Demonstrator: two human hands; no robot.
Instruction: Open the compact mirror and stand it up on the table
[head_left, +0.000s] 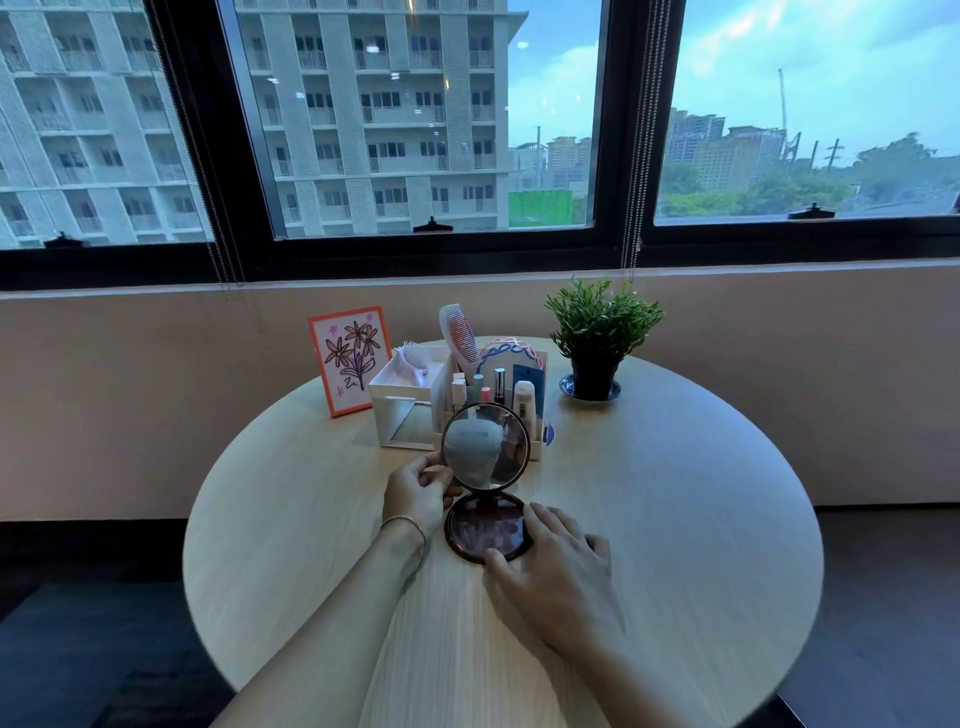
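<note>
The compact mirror (485, 486) sits open on the round table (675, 519), just in front of the white organizer (415, 410), its lower half lying flat and its upper half raised upright with the glass facing the person. The left hand (421, 493) has its fingers (431, 460) closed on the left rim of the raised half, while the right hand (558, 566) lies with fingers spread, thumb and forefinger touching the front and right edge of the flat half. Behind the organizer's left side leans a framed flower picture (349, 359), and to its right stands a potted plant (597, 338).
</note>
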